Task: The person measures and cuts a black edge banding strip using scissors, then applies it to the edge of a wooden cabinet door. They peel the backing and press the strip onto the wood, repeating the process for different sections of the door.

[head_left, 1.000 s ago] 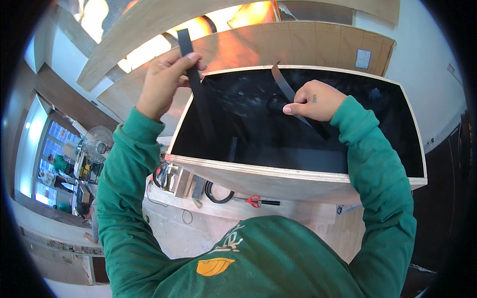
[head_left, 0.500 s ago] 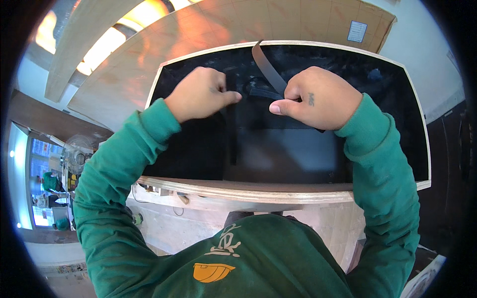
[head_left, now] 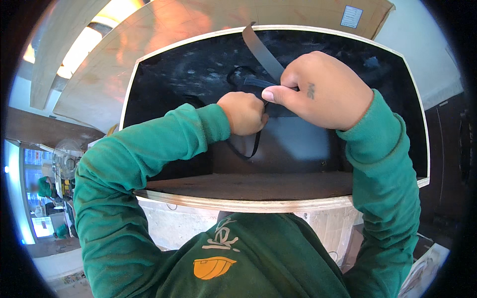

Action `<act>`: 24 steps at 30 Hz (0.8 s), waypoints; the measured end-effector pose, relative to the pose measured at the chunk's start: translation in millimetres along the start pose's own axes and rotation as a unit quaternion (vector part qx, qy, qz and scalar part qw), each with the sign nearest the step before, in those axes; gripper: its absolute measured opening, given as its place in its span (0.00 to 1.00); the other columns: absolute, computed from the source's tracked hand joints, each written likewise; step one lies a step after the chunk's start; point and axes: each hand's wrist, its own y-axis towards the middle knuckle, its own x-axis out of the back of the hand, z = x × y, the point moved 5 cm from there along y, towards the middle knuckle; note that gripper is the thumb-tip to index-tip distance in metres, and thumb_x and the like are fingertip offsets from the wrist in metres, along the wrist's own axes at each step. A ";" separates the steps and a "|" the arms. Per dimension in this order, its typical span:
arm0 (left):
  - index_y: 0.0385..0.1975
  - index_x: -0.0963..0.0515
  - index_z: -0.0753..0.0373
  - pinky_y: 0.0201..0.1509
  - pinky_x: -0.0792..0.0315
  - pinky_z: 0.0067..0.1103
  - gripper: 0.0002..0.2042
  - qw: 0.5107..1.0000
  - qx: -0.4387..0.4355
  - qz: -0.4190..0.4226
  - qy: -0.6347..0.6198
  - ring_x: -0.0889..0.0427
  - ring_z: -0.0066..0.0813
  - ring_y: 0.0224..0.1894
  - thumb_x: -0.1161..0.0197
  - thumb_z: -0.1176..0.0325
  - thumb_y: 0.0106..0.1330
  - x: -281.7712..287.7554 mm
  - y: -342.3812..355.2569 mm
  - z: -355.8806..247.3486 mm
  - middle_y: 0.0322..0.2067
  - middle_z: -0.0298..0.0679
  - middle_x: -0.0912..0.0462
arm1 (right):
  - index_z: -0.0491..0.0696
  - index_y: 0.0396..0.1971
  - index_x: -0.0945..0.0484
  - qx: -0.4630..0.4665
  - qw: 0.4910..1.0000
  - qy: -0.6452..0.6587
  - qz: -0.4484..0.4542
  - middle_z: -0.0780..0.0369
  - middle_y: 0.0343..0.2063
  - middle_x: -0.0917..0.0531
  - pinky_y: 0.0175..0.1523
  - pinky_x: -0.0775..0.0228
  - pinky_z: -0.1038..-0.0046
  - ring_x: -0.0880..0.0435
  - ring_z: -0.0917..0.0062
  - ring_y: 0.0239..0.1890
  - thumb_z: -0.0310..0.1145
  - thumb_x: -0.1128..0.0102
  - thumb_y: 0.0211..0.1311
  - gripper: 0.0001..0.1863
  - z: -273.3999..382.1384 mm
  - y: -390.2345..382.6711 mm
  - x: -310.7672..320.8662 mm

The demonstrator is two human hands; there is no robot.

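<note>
Inside a large box [head_left: 392, 109] with a black interior and pale plywood edges, both hands are close together. My right hand [head_left: 320, 92] is closed, thumb against forefinger, on a flexible dark grey-brown strip [head_left: 263, 52] whose far end curls up over the box's far edge. A short dark piece [head_left: 258, 82] sticks out to the left of my right thumb. My left hand [head_left: 242, 113] is curled in a fist just left of and below the right one. From it a narrow black strip [head_left: 256, 145] hangs in a loop; its grip is partly hidden.
The box's near plywood edge [head_left: 248, 202] runs in front of my body. Behind the box stands a big brown board [head_left: 198, 25], with a pale label [head_left: 352, 16] at its right. A fan [head_left: 67, 154] and a co-worker in green [head_left: 45, 187] are far left.
My left hand has moved right and slightly down, to beside the right hand. The narrow black strip, earlier hanging nearly straight, now bends in a loop. My right hand has stayed almost in place.
</note>
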 end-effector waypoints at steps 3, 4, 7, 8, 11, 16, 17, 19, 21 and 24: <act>0.32 0.16 0.64 0.48 0.24 0.38 0.18 1.000 -0.019 0.008 0.002 0.16 0.49 0.40 0.48 0.56 0.66 -20.4 7.6 -0.1 0.33 0.50 0.15 | 0.37 0.15 0.21 0.032 0.998 0.004 -0.046 0.52 0.11 0.27 0.25 0.33 0.64 0.28 0.59 0.15 0.45 0.37 0.59 0.25 -5.9 -2.2 -6.7; 0.32 0.16 0.65 0.48 0.24 0.38 0.19 1.000 -0.013 0.017 0.000 0.16 0.49 0.40 0.48 0.56 0.66 -25.3 8.2 0.9 0.34 0.50 0.15 | 0.38 0.15 0.21 0.024 0.999 0.004 -0.041 0.52 0.11 0.27 0.25 0.33 0.64 0.27 0.59 0.16 0.46 0.37 0.59 0.25 -5.9 -2.0 -7.1; 0.33 0.16 0.65 0.50 0.25 0.38 0.19 1.000 -0.010 0.028 0.000 0.17 0.48 0.42 0.48 0.55 0.66 -37.2 11.9 3.3 0.36 0.50 0.16 | 0.38 0.16 0.20 0.004 1.000 0.003 -0.022 0.52 0.11 0.26 0.26 0.32 0.63 0.26 0.58 0.17 0.46 0.37 0.58 0.25 -3.6 -1.7 -7.3; 0.34 0.16 0.65 0.50 0.25 0.37 0.19 1.000 -0.010 0.029 0.002 0.17 0.48 0.43 0.48 0.55 0.66 -40.1 13.0 5.3 0.36 0.50 0.16 | 0.38 0.16 0.20 -0.001 1.000 0.001 -0.013 0.52 0.11 0.26 0.27 0.31 0.63 0.25 0.58 0.17 0.46 0.37 0.58 0.24 -1.4 -1.9 -5.7; 0.36 0.16 0.65 0.51 0.26 0.38 0.20 0.996 -0.005 0.091 0.018 0.17 0.48 0.44 0.49 0.54 0.67 -50.0 20.8 6.4 0.38 0.50 0.15 | 0.38 0.17 0.19 0.003 1.000 0.004 -0.016 0.52 0.11 0.26 0.27 0.31 0.63 0.25 0.59 0.17 0.46 0.38 0.59 0.24 0.2 -3.4 -6.2; 0.46 0.20 0.63 0.52 0.27 0.39 0.23 0.983 0.005 0.181 0.007 0.18 0.50 0.46 0.44 0.49 0.66 -57.6 20.7 -7.6 0.41 0.51 0.17 | 0.38 0.16 0.20 -0.007 1.000 0.003 -0.003 0.51 0.11 0.27 0.27 0.31 0.63 0.27 0.58 0.16 0.45 0.38 0.59 0.24 3.5 -3.3 -6.2; 0.49 0.22 0.63 0.52 0.27 0.39 0.24 0.978 0.007 0.207 0.006 0.19 0.51 0.46 0.41 0.48 0.65 -54.1 18.5 -12.8 0.42 0.52 0.17 | 0.38 0.16 0.20 -0.011 1.000 0.000 0.000 0.52 0.10 0.27 0.27 0.32 0.63 0.27 0.59 0.16 0.45 0.39 0.60 0.24 3.2 -3.1 -4.6; 0.45 0.20 0.63 0.51 0.27 0.38 0.24 0.961 0.009 0.275 0.024 0.19 0.50 0.45 0.41 0.46 0.65 -31.4 6.3 -28.8 0.40 0.51 0.17 | 0.38 0.16 0.20 -0.025 1.000 -0.003 0.004 0.52 0.10 0.28 0.27 0.32 0.63 0.28 0.59 0.16 0.45 0.39 0.60 0.24 2.4 -2.7 -2.3; 0.44 0.19 0.62 0.52 0.27 0.38 0.24 0.950 0.000 0.313 0.004 0.18 0.48 0.45 0.42 0.44 0.66 -5.7 -8.2 -43.9 0.40 0.50 0.16 | 0.38 0.16 0.20 -0.050 0.999 -0.005 0.003 0.52 0.09 0.28 0.26 0.33 0.64 0.29 0.59 0.15 0.46 0.39 0.61 0.25 1.6 -3.5 1.6; 0.44 0.17 0.61 0.54 0.27 0.38 0.26 0.948 -0.025 0.308 -0.079 0.18 0.45 0.47 0.44 0.42 0.66 27.7 -37.7 -50.9 0.40 0.49 0.16 | 0.44 0.24 0.15 -0.115 0.989 -0.040 0.082 0.50 0.21 0.18 0.41 0.24 0.60 0.17 0.56 0.29 0.46 0.42 0.62 0.20 9.4 0.0 6.2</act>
